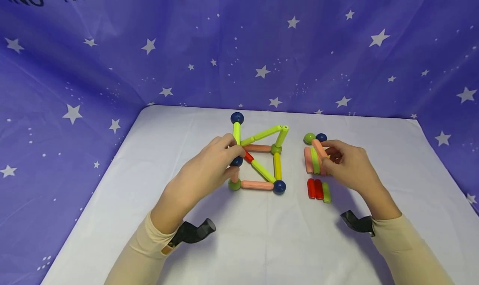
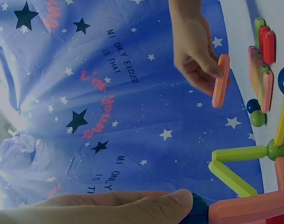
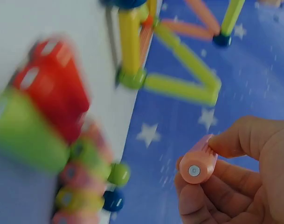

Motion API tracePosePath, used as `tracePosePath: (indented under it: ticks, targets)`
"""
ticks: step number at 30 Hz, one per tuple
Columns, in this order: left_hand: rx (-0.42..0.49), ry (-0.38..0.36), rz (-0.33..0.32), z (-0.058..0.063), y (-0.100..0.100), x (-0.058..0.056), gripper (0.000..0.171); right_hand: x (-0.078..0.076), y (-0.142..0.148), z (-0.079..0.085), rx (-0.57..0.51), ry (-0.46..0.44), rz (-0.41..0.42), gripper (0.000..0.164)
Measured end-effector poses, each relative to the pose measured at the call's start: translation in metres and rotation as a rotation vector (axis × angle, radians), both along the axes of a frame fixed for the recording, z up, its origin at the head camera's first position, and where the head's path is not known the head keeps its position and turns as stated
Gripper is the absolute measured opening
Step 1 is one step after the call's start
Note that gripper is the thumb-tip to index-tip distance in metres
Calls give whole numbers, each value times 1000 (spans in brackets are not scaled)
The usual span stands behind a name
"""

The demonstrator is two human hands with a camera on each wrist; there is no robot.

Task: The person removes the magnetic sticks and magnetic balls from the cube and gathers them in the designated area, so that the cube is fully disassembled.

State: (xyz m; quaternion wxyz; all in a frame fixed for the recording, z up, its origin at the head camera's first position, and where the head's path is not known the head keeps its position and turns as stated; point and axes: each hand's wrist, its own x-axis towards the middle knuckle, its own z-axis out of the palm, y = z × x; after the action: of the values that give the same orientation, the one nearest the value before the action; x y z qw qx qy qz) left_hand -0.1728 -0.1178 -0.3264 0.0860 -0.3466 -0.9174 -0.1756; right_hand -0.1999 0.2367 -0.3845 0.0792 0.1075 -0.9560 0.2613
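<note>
My right hand pinches an orange magnetic rod between thumb and fingers, above a row of rods. In the right wrist view the rod's end with a metal disc shows. At the left, my left hand holds a dark blue ball at an upper corner of a rod-and-ball frame. An orange rod runs from that ball, and a red rod also meets it near my fingertips. Part of the frame is hidden behind the left hand.
Beside the right hand lie a green ball and another blue ball. Two red rods and a short green rod lie nearer. Behind the white table hangs a starry purple cloth.
</note>
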Motion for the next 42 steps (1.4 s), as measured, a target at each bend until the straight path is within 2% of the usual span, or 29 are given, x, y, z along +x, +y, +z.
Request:
tracePosePath:
  ticks: [4, 13, 19, 24, 30, 33, 36, 42]
  targets:
    - [8, 1, 1, 1, -3, 1, 29, -4, 21, -5, 18, -44, -82, 39]
    - [24, 26, 0, 0, -5, 3, 29, -13, 57, -18, 60, -61, -150, 38]
    - [19, 25, 5, 2, -6, 3, 30, -22, 71, -26, 106, -197, -211, 45]
    - [18, 15, 7, 3, -6, 3, 30, -30, 74, -32, 137, -315, -212, 48]
    - [59, 22, -21, 1, -6, 1, 28, -32, 72, -36, 160, -363, -204, 50]
    - [56, 21, -28, 0, -5, 0, 27, -30, 72, -34, 163, -339, -207, 51]
    - [37, 18, -26, 0, -4, -2, 26, -28, 68, -29, 155, -258, -195, 50]
    - [20, 7, -19, 0, -2, -3, 27, -31, 34, -8, 111, -108, -137, 44]
